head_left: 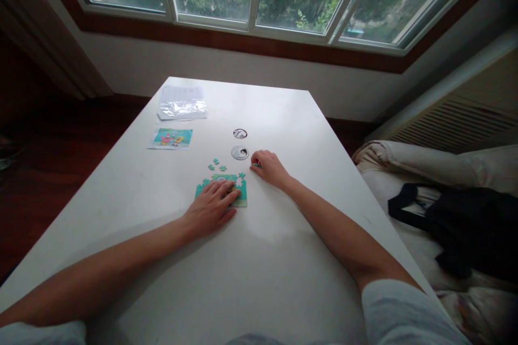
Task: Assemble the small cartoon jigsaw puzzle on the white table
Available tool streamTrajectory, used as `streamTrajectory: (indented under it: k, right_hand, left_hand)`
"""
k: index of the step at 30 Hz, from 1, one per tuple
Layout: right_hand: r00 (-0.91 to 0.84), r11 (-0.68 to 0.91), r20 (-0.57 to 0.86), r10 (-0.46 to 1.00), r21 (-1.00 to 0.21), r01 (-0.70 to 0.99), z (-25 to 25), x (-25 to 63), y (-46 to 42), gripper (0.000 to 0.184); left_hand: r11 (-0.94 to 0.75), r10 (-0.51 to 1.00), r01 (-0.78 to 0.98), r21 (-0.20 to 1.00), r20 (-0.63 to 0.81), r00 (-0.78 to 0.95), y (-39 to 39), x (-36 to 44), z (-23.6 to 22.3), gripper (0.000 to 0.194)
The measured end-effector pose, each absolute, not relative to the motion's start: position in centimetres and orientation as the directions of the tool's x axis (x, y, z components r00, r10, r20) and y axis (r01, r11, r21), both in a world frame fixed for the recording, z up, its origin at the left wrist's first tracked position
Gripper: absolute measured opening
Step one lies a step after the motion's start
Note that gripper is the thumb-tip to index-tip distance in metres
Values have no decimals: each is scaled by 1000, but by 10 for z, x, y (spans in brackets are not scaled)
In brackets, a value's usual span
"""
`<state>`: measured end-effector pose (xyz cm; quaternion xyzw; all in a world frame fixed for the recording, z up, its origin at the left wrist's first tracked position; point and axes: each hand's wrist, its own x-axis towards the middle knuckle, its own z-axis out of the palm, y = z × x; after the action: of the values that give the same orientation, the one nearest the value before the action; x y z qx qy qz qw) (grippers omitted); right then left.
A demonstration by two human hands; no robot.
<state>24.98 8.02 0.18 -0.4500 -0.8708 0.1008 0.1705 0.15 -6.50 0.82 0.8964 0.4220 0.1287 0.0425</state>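
Note:
A partly assembled green jigsaw puzzle (pixel 242 194) lies on the white table (pixel 251 259). My left hand (pixel 213 206) rests flat across it, fingers spread, hiding much of its picture. To the right and slightly farther off, my right hand (pixel 268 166) pinches a small green puzzle piece (pixel 256 165) just above or on the tabletop; I cannot tell which. Several loose pieces (pixel 223 168) lie scattered beyond the puzzle's far edge. One more loose piece (pixel 242 176) sits by its upper right corner.
Two round metal-rimmed openings or discs (pixel 240 152) are in the tabletop beyond the pieces. A colourful picture sheet (pixel 173 139) and a clear plastic packet (pixel 183 102) lie at the far left. On the right, a black bag or garment (pixel 469 226) rests on a pale sofa (pixel 421 159).

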Motion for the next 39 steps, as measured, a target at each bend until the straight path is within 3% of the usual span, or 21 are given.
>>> streamTrajectory:
  k: [5, 12, 18, 22, 26, 30, 34, 39]
  right_hand:
    - [-555, 604, 244, 796, -399, 690, 2, 248, 76, 14]
    - [-561, 646, 335, 757, -514, 564, -4, 252, 80, 20]
    - [-451, 526, 306, 839, -671, 523, 1, 251, 73, 13]
    - [-457, 538, 324, 828, -688, 487, 3, 251, 73, 12]
    - [-439, 405, 211, 873, -815, 414, -2, 250, 76, 19]
    - [-455, 213, 87, 887, -949, 234, -6, 246, 75, 29]
    - [-469, 91, 12, 883, -985, 145, -2, 242, 71, 30]
    - [-455, 88, -7, 890, -978, 188, 6, 242, 68, 38]
  left_hand:
    - [-603, 798, 777, 180, 156, 582, -75, 4, 10, 46]
    - [-694, 720, 687, 218, 170, 673, -72, 3, 6, 53]
    - [-592, 804, 790, 160, 187, 564, -73, 0, 20, 31]
    - [-558, 827, 819, 134, 173, 535, -77, 1, 26, 19]
    - [-600, 799, 784, 158, 176, 575, -78, 2, 20, 27]
    - [-675, 738, 714, 186, 172, 653, -75, 1, 14, 36]
    - [-736, 675, 640, 223, 173, 717, -72, -1, 11, 41]
    - [-746, 661, 618, 249, 165, 732, -68, -4, 7, 47]
